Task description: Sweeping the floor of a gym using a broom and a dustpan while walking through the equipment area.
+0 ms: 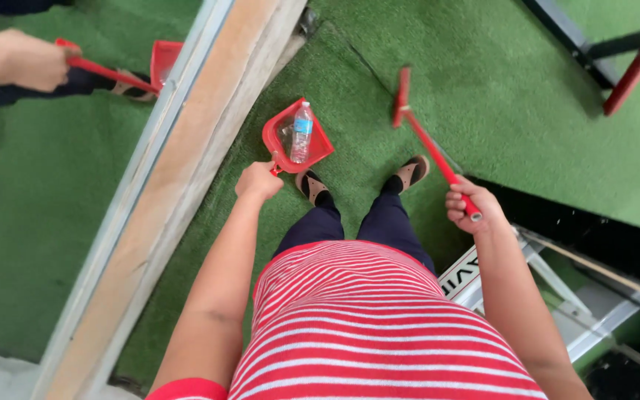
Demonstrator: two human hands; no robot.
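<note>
Both hands grip tight: my left hand (258, 181) holds red plastic dustpan (297, 138) carrying clear bottle (301, 132), right hand (470, 205) clasps red broom (427, 144); sweeping step.

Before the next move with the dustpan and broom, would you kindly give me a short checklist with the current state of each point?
1. Left hand grips the red dustpan by its handle: ok.
2. Plastic water bottle lies inside the dustpan: ok.
3. Right hand holds the red broom by its handle end: ok.
4. Broom head clear of both sandalled feet: ok.
5. Bottle cap closed: cannot tell.
6. Green artificial turf around the feet free of other litter: ok.
</note>
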